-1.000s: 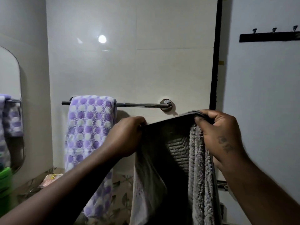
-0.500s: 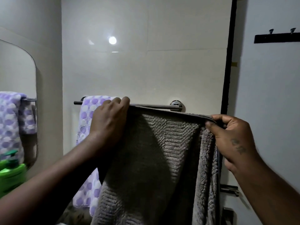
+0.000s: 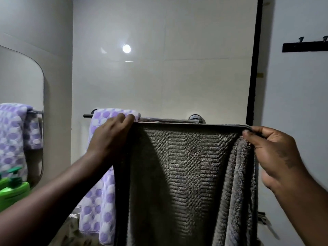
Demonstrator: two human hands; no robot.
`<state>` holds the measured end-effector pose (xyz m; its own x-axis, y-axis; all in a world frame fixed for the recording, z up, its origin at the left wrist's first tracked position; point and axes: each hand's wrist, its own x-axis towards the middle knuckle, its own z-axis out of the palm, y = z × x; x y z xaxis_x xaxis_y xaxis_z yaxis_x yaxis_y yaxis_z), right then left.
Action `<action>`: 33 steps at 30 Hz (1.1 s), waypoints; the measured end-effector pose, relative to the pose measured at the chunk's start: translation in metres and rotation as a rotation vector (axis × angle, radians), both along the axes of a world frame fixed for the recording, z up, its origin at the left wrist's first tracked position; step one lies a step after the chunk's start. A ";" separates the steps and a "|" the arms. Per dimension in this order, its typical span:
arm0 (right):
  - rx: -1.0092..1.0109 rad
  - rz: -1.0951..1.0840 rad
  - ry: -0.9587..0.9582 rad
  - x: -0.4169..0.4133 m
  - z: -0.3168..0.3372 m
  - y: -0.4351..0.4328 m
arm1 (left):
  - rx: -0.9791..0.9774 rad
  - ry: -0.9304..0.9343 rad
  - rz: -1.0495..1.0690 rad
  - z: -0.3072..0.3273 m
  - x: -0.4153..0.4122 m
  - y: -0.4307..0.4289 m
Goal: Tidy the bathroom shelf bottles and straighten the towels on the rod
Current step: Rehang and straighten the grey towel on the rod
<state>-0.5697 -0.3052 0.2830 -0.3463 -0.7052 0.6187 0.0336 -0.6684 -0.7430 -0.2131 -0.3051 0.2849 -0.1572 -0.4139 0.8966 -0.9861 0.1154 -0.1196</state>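
A grey ribbed towel (image 3: 186, 174) hangs spread wide between my hands, its top edge level with and just in front of the chrome rod (image 3: 165, 119). My left hand (image 3: 110, 137) grips the towel's upper left corner, right by the rod. My right hand (image 3: 271, 150) pinches the upper right corner, out past the rod's right mount. A purple and white dotted towel (image 3: 99, 197) hangs over the left end of the rod, partly behind my left arm.
A mirror (image 3: 19, 110) on the left wall reflects the dotted towel. Green pump bottles (image 3: 13, 189) stand below it at the left edge. A black hook rack (image 3: 305, 47) sits on the right wall, past a dark vertical door frame (image 3: 253, 68).
Both hands have lifted the grey towel up to rod height and pulled it wide apart. My left hand moved left up to the rod; the view shifted right and closer.
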 end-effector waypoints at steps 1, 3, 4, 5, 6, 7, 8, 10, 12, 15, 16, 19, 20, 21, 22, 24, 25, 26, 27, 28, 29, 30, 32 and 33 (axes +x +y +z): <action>-0.001 0.002 0.009 -0.001 0.000 -0.001 | 0.018 0.097 -0.028 0.000 0.002 -0.002; 0.017 0.033 0.016 0.002 -0.002 -0.003 | 0.067 0.392 -0.119 0.005 0.001 -0.011; 0.040 0.061 0.009 0.005 -0.003 -0.003 | 0.117 0.611 -0.222 0.011 -0.003 -0.014; 0.070 0.095 -0.013 0.008 -0.004 -0.004 | 0.171 0.841 -0.391 0.017 -0.009 -0.015; 0.107 0.126 -0.049 0.012 -0.005 -0.004 | 0.214 1.048 -0.592 0.022 -0.018 -0.014; 0.143 0.153 -0.089 0.014 -0.005 -0.005 | 0.229 1.190 -0.751 0.025 -0.026 -0.012; 0.170 0.170 -0.117 0.016 -0.005 -0.007 | 0.244 1.259 -0.825 0.029 -0.031 -0.010; 0.196 0.179 -0.116 0.020 -0.003 -0.010 | 0.305 1.174 -0.806 0.034 -0.034 -0.002; 0.206 0.162 -0.099 0.023 -0.001 -0.011 | 0.491 0.816 -0.767 0.037 -0.030 0.002; 0.197 0.107 -0.047 0.021 0.001 -0.015 | 0.749 0.188 -0.529 0.028 -0.032 0.001; 0.193 0.095 -0.041 0.019 0.002 -0.017 | 0.731 0.169 -0.536 0.024 -0.034 0.000; 0.200 0.075 -0.040 0.012 0.001 -0.024 | 0.609 0.840 -0.980 0.018 -0.039 -0.001; 0.207 0.096 -0.029 0.012 -0.001 -0.024 | 0.564 1.067 -1.092 0.017 -0.043 -0.001; 0.210 0.125 0.001 0.014 -0.004 -0.025 | 0.550 1.180 -1.158 0.014 -0.047 -0.002; 0.213 0.144 0.048 0.018 -0.007 -0.026 | 0.559 1.213 -1.222 0.013 -0.053 0.000; 0.209 0.181 0.120 0.027 -0.012 -0.025 | 0.622 1.191 -1.346 0.010 -0.070 0.000; 0.199 0.208 0.135 0.033 -0.013 -0.023 | 0.665 1.175 -1.384 0.009 -0.077 0.001; 0.187 0.238 0.142 0.037 -0.014 -0.022 | 0.732 1.173 -1.394 0.008 -0.084 0.002; 0.180 0.265 0.142 0.042 -0.015 -0.022 | 0.785 1.120 -1.356 0.008 -0.090 0.000; 0.174 0.281 0.142 0.046 -0.014 -0.021 | 0.797 1.002 -1.271 0.007 -0.095 0.001; 0.166 0.304 0.133 0.049 -0.012 -0.020 | 0.758 0.798 -1.117 0.005 -0.097 -0.003; 0.158 0.335 0.110 0.050 -0.011 -0.020 | 0.692 0.554 -0.903 0.003 -0.097 -0.006; 0.140 0.375 0.083 0.050 -0.007 -0.018 | 0.567 0.118 -0.545 0.000 -0.094 -0.011; 0.123 0.360 0.107 0.049 -0.007 -0.017 | 0.576 0.114 -0.556 -0.001 -0.094 -0.012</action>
<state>-0.5212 -0.3226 0.2762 -0.0014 -0.8409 0.5412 0.1672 -0.5338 -0.8289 -0.3069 -0.3174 0.2837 -0.3959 -0.7041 0.5895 -0.7691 0.6050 0.2060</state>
